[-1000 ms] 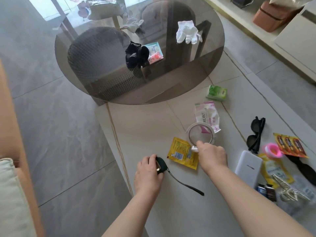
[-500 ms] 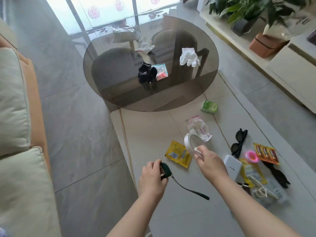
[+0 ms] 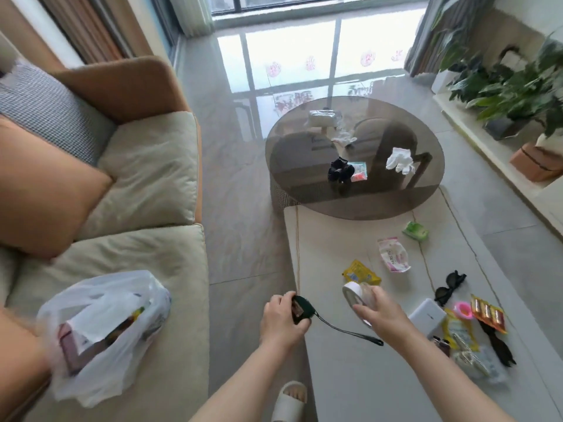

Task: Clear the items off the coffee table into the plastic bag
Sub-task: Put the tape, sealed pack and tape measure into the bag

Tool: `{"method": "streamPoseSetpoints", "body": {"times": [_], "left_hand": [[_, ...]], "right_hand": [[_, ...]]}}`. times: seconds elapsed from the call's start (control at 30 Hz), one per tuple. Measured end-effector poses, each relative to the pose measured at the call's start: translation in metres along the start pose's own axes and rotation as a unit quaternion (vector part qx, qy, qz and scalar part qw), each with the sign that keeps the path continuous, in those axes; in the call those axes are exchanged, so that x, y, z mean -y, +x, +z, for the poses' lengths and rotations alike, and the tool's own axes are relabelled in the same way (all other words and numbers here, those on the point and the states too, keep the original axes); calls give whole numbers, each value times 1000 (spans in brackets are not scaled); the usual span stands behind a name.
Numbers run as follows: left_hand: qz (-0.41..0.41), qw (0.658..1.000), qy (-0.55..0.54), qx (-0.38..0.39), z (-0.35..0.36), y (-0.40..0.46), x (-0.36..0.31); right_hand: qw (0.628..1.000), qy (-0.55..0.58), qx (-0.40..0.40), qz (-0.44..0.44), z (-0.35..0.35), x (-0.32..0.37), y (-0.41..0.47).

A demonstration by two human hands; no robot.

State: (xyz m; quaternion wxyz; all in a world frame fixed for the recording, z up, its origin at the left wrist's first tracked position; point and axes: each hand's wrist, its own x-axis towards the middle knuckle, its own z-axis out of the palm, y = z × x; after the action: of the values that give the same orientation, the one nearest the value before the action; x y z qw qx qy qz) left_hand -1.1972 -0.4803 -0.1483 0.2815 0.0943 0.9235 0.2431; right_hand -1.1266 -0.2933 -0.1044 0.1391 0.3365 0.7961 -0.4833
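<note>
My left hand (image 3: 283,319) grips a small dark green device (image 3: 301,309) whose black strap (image 3: 350,332) trails right over the beige coffee table (image 3: 350,376). My right hand (image 3: 380,312) holds a white tape roll (image 3: 353,295) lifted above the table. The white plastic bag (image 3: 103,327) lies on the sofa seat at the left, with items inside. On the table remain a yellow sachet (image 3: 361,272), a pink-white packet (image 3: 393,254), a green pack (image 3: 416,231), black sunglasses (image 3: 449,287), a white power bank (image 3: 426,319) and several small items at the right.
A round smoked-glass table (image 3: 304,153) overlaps the far end, carrying a black scrunchie (image 3: 339,173) and white gloves (image 3: 399,161). The sofa (image 3: 137,184) with an orange cushion (image 3: 45,190) stands left across a strip of tiled floor. Plants (image 3: 502,86) line the right. My slipper (image 3: 289,402) shows below.
My view has swung up and left, bringing the sofa and the plastic bag into sight. My right hand has lifted the tape roll off the table; my left hand keeps the green device.
</note>
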Motion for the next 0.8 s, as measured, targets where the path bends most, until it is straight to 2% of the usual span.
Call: {"method": "streamPoseSetpoints", "body": {"times": [0.23,0.43,0.7,0.8], "left_hand": [[-134,985,-82,-67,-75,-83,81],[-224,954,-134,-149,-135,-126,154],[-306,901,-209,-225,-208,-138,271],[-321,888,-227,-238,-229,-128,309]], "right_hand": [[995,-69,56,-49,73,72,-56],[984,-102,120,-80,158,142,-77],[966,-133,192,-109,287,227,-81],[961,-159,192,-122,332,246,-77]]}}
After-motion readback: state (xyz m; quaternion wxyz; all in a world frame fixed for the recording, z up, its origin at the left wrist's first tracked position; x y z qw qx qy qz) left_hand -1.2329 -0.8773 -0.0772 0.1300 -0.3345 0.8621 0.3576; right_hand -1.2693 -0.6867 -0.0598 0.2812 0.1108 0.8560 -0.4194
